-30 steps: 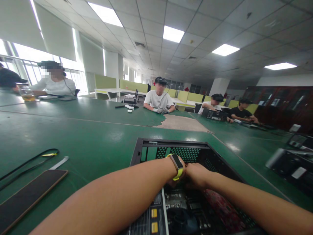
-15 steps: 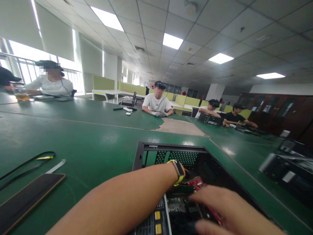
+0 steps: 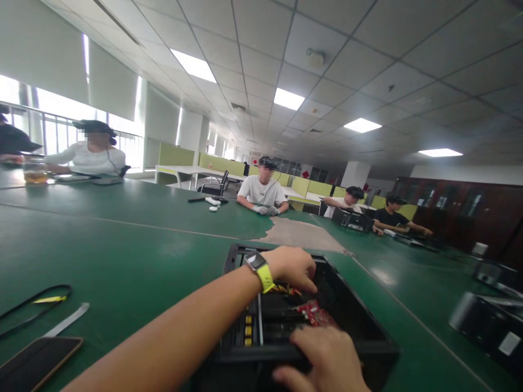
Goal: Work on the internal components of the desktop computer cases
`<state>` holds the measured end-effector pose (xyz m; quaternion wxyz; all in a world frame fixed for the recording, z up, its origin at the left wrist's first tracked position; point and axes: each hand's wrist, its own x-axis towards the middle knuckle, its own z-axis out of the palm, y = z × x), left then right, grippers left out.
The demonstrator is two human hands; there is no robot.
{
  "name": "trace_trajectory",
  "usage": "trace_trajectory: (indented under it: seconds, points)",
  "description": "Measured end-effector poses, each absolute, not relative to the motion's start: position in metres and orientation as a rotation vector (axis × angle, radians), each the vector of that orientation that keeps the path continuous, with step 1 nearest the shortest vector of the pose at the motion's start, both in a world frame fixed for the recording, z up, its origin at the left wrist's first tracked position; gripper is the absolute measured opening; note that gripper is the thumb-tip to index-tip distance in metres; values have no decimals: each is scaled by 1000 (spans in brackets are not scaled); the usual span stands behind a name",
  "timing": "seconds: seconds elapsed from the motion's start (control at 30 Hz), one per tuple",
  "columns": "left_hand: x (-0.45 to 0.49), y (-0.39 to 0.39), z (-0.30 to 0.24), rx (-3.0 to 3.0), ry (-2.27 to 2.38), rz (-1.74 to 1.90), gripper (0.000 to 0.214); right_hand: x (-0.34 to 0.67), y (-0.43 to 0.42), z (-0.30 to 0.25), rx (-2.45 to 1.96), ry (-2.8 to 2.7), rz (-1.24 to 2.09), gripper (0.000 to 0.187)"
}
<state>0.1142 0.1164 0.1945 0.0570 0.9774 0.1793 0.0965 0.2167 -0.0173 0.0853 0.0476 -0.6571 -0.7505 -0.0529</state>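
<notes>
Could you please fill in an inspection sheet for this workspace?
Surface: green tabletop, glossy, with a worn pale patch beyond the case.
Job's things: open black computer case, with a red circuit board inside.
Clutter: dark flat slab and grey strip on the left; glass of amber liquid farther off.
Hands: left hand, watch on wrist, over the case's far part; right hand at its near edge; grip unclear.
Cables: coloured wires inside the case; black cord or strap with yellow tag on the left.
Surroundings: other people around the table; ceiling lights on.
</notes>
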Motion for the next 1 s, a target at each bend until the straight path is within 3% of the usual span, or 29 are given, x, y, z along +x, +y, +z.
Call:
trace_trajectory:
  seconds: [0.1,0.17,0.23,0.33,0.43,0.57,0.73,0.8,1.0]
  points:
    - [67,143,182,2420,949,1291,34,210,73,106,-1908,-2259,-295,56]
    - [41,154,136,1870,1306,1605,39,204,133,112,-1963,-2188,-358,56]
    - [24,159,75,1645,1473,1441,37,195,181,110,-2101,-1942,-362,59]
    - [12,162,-4,1789,1545,953,32,183,227,105,-2223,-1660,-269,82]
    - [12,160,-32,1929,1532,869,30,188,241,109,-2181,-1746,-135,92]
    - [11,156,-19,1935,1460,845,30,217,189,113,-2080,-1892,64,81]
    - [10,156,-12,1894,1368,863,33,240,9,67,-1676,-2049,404,57]
    - [11,157,-15,1870,1356,860,34,253,-53,49,-1652,-1915,229,47]
    - [13,158,-22,1876,1399,838,34,313,-111,62,-1641,-1410,-166,58]
